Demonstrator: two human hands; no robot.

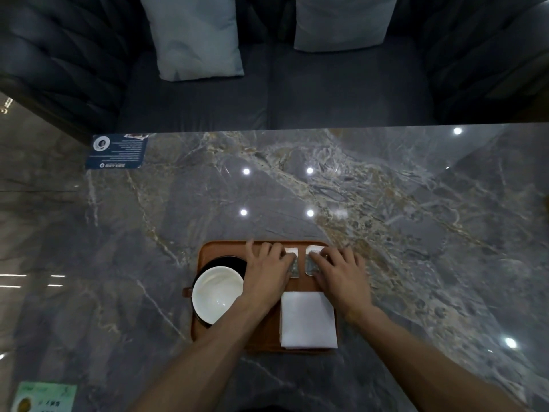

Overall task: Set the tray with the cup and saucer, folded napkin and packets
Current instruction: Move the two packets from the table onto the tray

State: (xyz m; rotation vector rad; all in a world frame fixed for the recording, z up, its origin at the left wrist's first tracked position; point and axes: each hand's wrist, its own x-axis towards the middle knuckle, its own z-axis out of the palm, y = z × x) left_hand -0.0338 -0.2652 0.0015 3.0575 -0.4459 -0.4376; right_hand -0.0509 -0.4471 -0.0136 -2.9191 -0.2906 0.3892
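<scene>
A brown tray [225, 246] lies on the marble table in front of me. On its left stands a white cup [215, 292] on a dark saucer [228, 259]. A folded white napkin [307, 319] lies at the tray's near right. Two packets lie side by side at the far right: the left packet [292, 264] and the right packet [312, 260]. My left hand [267, 272] rests with its fingertips on the left packet. My right hand [341, 272] lies with its fingers on the right packet. Both hands press flat and partly cover the packets.
The grey marble table [386, 218] stretches wide around the tray. A blue card [117, 151] lies at its far left corner, a green card [44, 396] at the near left. A dark sofa with two pale cushions [193, 37] stands beyond the far edge.
</scene>
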